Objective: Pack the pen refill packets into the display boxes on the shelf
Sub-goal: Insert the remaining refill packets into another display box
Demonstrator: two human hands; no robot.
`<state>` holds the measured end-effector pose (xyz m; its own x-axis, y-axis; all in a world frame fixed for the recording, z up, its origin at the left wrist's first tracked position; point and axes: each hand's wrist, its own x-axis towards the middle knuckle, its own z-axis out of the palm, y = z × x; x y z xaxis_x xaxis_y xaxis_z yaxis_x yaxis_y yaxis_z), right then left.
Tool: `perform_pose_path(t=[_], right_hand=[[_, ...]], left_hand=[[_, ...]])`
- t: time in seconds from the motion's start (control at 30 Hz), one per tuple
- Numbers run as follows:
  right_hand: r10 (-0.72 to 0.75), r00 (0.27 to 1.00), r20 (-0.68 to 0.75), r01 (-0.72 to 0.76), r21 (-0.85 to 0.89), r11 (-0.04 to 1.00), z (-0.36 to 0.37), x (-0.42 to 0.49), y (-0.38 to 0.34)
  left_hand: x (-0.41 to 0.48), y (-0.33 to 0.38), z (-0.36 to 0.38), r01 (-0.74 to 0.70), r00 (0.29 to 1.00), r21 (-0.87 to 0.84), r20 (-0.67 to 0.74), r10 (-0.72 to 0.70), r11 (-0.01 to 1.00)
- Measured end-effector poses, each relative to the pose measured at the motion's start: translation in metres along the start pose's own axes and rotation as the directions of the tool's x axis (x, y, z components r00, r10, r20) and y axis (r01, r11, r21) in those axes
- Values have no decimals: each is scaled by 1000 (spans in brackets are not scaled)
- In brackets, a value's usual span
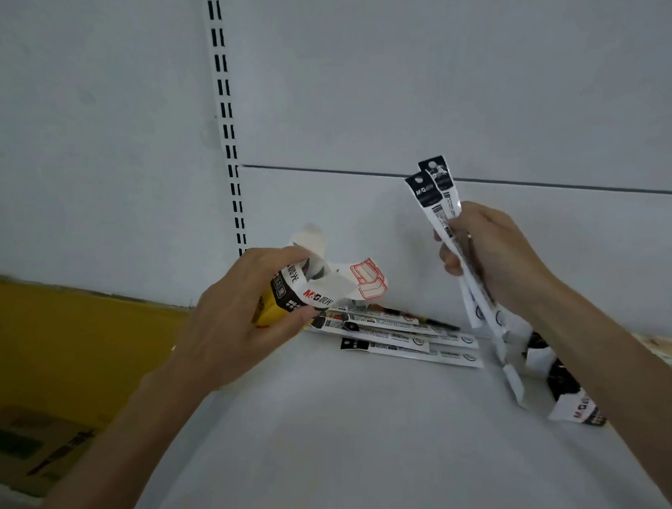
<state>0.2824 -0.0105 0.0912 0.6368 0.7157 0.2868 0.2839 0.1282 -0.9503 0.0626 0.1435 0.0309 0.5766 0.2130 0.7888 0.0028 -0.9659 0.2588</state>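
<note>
My left hand (237, 307) grips a small display box (309, 289), white, black and yellow, with its top flaps open, held just above the white shelf (352, 425). My right hand (490, 256) holds a bunch of long, thin pen refill packets (435, 197), white with black tops, tilted upright to the right of the box. Several more refill packets (398, 336) lie flat on the shelf behind and between my hands. A second display box (567, 391) lies on its side under my right forearm, partly hidden.
The white back panel carries a slotted upright rail (229, 143). A yellow wall strip (63, 332) and a cardboard carton (36, 447) show at lower left, beyond the shelf's left edge. Printed packaging (669, 353) lies at the far right.
</note>
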Motion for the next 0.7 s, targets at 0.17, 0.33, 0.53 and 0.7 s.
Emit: perform_pose_path(t=[0.17,0.33,0.53,0.7], right_hand=[[-109,981,160,64,265,962,14,-12,-33],[-343,936,-78,349,73,934,21,-25,-54],[-165,982,-90,188,449,874,34,-27,-49],[-65,996,-56,82,384,919,49,-31,-28]], left_hand=[[-4,3,4,-120,991,54,-58,123,991],[-11,1,7,-112,989,113,-83,122,987],[-3,23,7,26,990,54,-138,-19,998],[-7,22,10,80,989,56,-129,-72,995]])
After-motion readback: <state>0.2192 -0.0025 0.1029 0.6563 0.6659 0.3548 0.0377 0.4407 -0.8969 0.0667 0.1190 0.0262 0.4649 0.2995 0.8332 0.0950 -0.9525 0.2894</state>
